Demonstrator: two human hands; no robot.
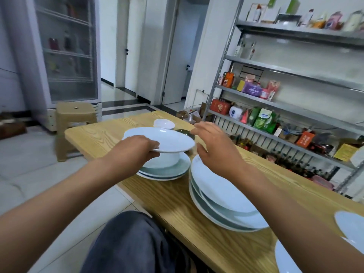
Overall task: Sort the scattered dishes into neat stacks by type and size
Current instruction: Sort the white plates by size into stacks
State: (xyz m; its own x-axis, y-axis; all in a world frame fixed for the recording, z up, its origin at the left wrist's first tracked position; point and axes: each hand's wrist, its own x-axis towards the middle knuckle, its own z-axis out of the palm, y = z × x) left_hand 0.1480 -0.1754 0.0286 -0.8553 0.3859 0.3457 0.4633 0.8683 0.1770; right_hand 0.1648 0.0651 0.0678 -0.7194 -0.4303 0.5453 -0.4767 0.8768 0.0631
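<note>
The person's left hand (141, 147) is pinching the near rim of a wide, shallow white ceramic plate (159, 139), thumb on top and fingers curled beneath, and is holding it level above a white ceramic bowl (163, 160) that is sitting on a small stack of pale plates with a dark-edged rim (167, 172) toward the 11 o'clock side of the light wooden bench (197, 233). The right hand (214, 146) is hovering with its grip spread and holding nothing, fingers reaching toward the plate's far edge at about 1 o'clock. Just beyond the held plate a small white cup-like bowl (164, 123) is standing at 12 o'clock, with a dark green rounded dish (186, 133) peeking out beside it. A taller stack of large white plates (222, 200), somewhat askew, is lying at 3 o'clock of the small stack, and two more white plates (350, 225) are showing at the 5 o'clock corner. The held plate looks like it belongs with the large plates, so the step in hand is probably carrying it across to that stack. To do this well, the free hand should be taking the opposite rim so the plate is travelling flat, clearing the bowl below before moving sideways, then lowering centred onto the top plate rather than sliding in from the edge, since the stack is already leaning and a nudge could be shifting it.
</note>
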